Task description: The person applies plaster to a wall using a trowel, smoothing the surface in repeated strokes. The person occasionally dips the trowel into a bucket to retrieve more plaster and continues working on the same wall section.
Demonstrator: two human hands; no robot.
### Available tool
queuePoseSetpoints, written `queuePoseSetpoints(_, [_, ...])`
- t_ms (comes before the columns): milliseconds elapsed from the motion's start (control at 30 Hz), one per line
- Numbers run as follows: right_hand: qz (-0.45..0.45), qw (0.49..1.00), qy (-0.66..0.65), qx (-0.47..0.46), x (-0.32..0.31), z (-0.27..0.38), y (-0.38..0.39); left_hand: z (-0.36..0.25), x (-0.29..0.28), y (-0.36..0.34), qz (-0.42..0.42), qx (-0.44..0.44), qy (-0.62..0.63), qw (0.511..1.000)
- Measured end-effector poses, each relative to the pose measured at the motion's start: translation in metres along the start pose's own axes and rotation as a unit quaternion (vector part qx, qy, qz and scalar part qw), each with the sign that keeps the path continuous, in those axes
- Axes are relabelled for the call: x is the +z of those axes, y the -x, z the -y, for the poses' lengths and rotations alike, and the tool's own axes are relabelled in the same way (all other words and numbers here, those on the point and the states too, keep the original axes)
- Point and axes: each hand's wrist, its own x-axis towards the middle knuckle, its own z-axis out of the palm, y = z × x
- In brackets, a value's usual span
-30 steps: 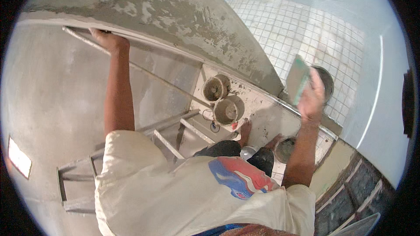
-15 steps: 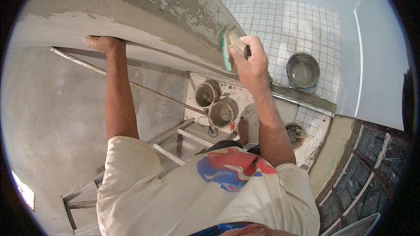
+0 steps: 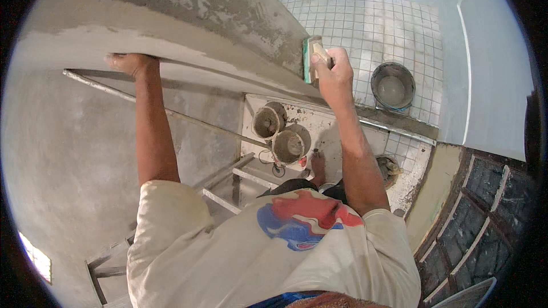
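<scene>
My right hand (image 3: 337,77) is closed round the pale handle of a plastering float (image 3: 308,60) with a green edge. The float stands on its side against the right end of the plastered wall face (image 3: 228,40), which is grey and patchy above and smoother below. At the far left my left hand (image 3: 134,64) is raised to the lower edge of this face. Its fingers are curled on a long, thin, dark strip (image 3: 194,70) that runs along that edge; the fingertips are partly hidden.
Below stand two mortar-smeared buckets (image 3: 288,145), a ladder (image 3: 228,194) and a slanting pole (image 3: 188,117). A dark bucket (image 3: 393,86) holding greyish liquid sits on the white tiles (image 3: 342,20). A basin (image 3: 386,170) is beside my right arm; dark framed panels (image 3: 474,222) lie lower right.
My right hand has moved slightly right with the float, which now sits nearer the end of the wall face. The left hand has shifted very little and keeps its place on the edge.
</scene>
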Motion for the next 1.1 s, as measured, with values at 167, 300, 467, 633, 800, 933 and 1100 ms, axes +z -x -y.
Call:
queuePoseSetpoints(167, [0.023,0.985,-0.01,-0.17,0.004,0.068,0.025,-0.044,0.066,0.054,-0.033,0.021,-0.194,0.98])
queuePoseSetpoints(300, [-0.02,0.996,-0.006,-0.082,0.009,-0.001,0.014,-0.037,0.046,0.036,-0.017,-0.02,-0.034,0.999])
queuePoseSetpoints(467, [0.019,0.999,-0.005,-0.042,-0.008,0.029,0.015,-0.031,0.027,0.03,0.016,-0.12,0.087,0.989])
queuePoseSetpoints(633, [-0.01,0.994,-0.007,-0.107,0.01,0.021,0.016,-0.031,0.045,0.036,-0.014,-0.083,-0.021,0.996])
queuePoseSetpoints(800, [0.007,1.0,-0.014,-0.013,-0.007,0.004,0.0,-0.042,0.06,0.045,-0.038,-0.104,0.039,0.993])
queuePoseSetpoints(933, [0.04,0.98,-0.054,-0.186,0.014,0.105,0.016,-0.037,0.049,0.044,-0.019,-0.024,-0.024,0.999])
queuePoseSetpoints(1100, [0.001,0.996,0.025,-0.088,0.012,0.063,-0.022,-0.023,0.026,0.021,0.025,-0.024,0.058,0.998])
